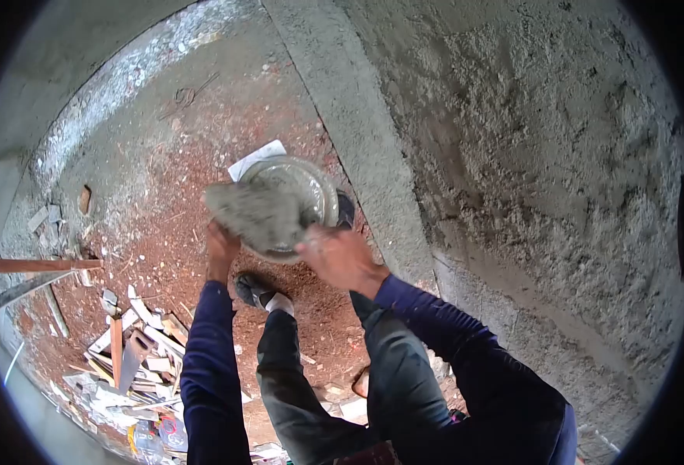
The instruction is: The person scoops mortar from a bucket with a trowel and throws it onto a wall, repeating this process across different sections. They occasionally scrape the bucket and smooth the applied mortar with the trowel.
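A flat piece loaded or coated with wet grey mortar (pixel 255 213), perhaps a board, is tilted over a round basin (pixel 328 194) on the ground. My left hand (pixel 222 246) is closed at its near left edge, with some fingers hidden beneath it. My right hand (pixel 340 257), smeared by motion, is curled at the right end of the mortar, over the basin's near rim. A small dark part shows by its fingers, but I cannot make out what it is. Wet grey material shines inside the basin.
A rough plastered wall (pixel 543 170) rises on the right. A white piece (pixel 257 159) lies behind the basin. At lower left, a handsaw (pixel 133 358) lies on a pile of wood scraps (pixel 156 337). A wooden bar (pixel 36 265) juts in from the left. My shoe (pixel 253 289) is near the basin.
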Demonstrator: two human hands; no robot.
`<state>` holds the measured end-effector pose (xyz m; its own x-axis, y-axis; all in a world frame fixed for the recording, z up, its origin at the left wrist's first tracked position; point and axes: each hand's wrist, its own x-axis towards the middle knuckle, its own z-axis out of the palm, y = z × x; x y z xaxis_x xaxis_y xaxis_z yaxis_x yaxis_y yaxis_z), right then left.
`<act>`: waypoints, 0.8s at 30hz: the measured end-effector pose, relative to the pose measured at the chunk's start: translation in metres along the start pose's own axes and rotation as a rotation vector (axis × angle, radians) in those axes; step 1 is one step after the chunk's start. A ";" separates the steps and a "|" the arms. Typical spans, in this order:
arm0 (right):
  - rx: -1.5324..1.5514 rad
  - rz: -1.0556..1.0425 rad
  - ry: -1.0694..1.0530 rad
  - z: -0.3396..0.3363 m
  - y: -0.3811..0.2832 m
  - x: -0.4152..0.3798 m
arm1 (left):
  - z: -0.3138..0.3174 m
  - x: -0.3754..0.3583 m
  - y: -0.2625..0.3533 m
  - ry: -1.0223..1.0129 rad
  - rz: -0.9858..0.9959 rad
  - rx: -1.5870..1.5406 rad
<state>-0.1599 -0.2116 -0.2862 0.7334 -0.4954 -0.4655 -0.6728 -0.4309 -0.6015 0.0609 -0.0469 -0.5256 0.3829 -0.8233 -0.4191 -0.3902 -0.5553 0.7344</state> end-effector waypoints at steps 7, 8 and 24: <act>0.644 -0.087 -0.246 -0.036 0.078 0.119 | -0.033 -0.018 0.075 0.105 -0.051 -0.129; 0.706 0.081 -0.300 -0.058 0.115 0.138 | -0.037 -0.013 0.089 -0.023 -0.281 -0.291; -0.402 0.011 -0.136 -0.150 0.114 0.007 | -0.021 0.026 0.095 0.055 -0.034 -0.011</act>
<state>-0.2461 -0.3777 -0.2605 0.7140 -0.4091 -0.5682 -0.6453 -0.6995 -0.3072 0.0510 -0.1185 -0.4551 0.4416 -0.7961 -0.4138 -0.3674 -0.5812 0.7261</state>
